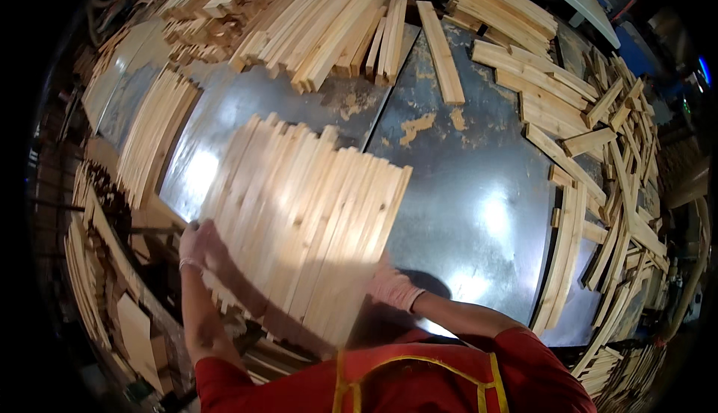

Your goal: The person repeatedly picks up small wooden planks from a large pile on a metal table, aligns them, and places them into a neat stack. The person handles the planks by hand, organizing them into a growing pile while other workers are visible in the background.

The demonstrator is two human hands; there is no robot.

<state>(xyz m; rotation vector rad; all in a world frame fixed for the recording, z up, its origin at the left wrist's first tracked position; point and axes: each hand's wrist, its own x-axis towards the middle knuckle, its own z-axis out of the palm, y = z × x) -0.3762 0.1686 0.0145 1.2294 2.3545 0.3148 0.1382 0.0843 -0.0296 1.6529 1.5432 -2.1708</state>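
Observation:
A wide bundle of pale wooden strips (307, 219), lined up side by side with uneven far ends, is between my two hands over the near edge of the metal table. My left hand (198, 245), in a light pinkish glove, grips its left side. On the right side, near the lower corner, my gloved right hand (394, 287) presses against the bundle, its fingertips partly hidden by the wood. Both hands are closed on the strips, squeezing them together from opposite sides.
The shiny metal table (456, 189) has sawdust patches (416, 127). Behind lie stacked strips (321, 32) and a single board (441, 54). A neat row of strips (155, 133) lies left. Boards (553, 110) and a jumbled pile of offcuts (624, 181) fill the right side.

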